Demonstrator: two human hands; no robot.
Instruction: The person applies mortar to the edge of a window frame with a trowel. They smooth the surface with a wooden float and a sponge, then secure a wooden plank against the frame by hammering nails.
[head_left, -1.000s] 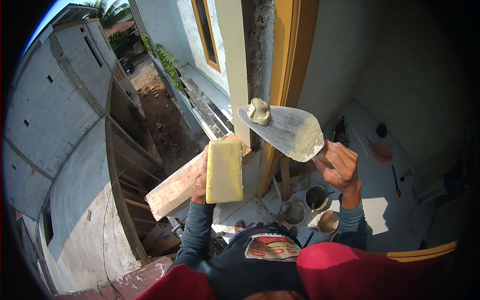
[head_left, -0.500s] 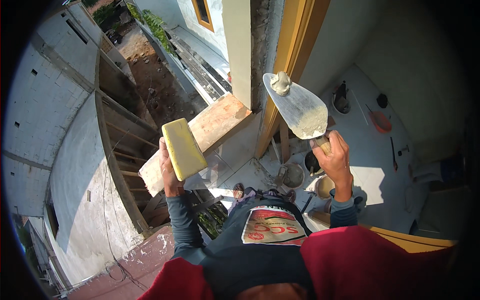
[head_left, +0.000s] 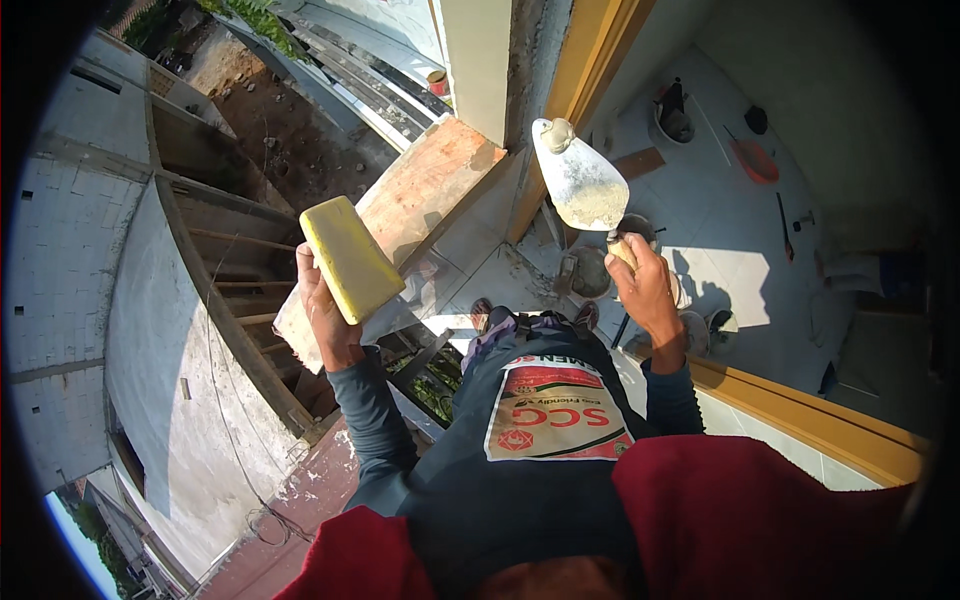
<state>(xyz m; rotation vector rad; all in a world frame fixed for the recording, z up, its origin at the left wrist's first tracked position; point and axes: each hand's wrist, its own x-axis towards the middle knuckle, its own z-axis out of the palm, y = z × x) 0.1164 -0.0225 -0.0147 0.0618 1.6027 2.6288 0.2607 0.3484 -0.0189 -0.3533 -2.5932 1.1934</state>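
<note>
My left hand [head_left: 322, 312] is closed around a yellow rectangular hand float [head_left: 352, 258], its broad flat face turned up; any handle is hidden. In my right hand [head_left: 648, 290] is the wooden handle of a pointed trowel [head_left: 585, 185]. Its blade points away from me. A lump of wet grey mortar [head_left: 556, 135] sits near the blade's tip, and a paler smear covers the part by the handle. Behind the float lies a wide wooden board [head_left: 430, 190], stained and rough at its near end. The trowel blade is apart from the float and in front of the yellow-brown door frame [head_left: 585, 60].
A pale pillar [head_left: 475, 70] with a rough grey edge rises beyond the board. Mortar buckets [head_left: 590, 272] stand on the tiled floor near my feet. To the left, a drop opens beside a curved concrete wall [head_left: 160, 330]. An orange-red dustpan-like tool [head_left: 755, 160] lies farther right.
Both hands have shifted slightly left in the view, still holding float and trowel. The trowel has turned more upright and appears smaller. My view has tilted, showing a red can beside the pillar.
</note>
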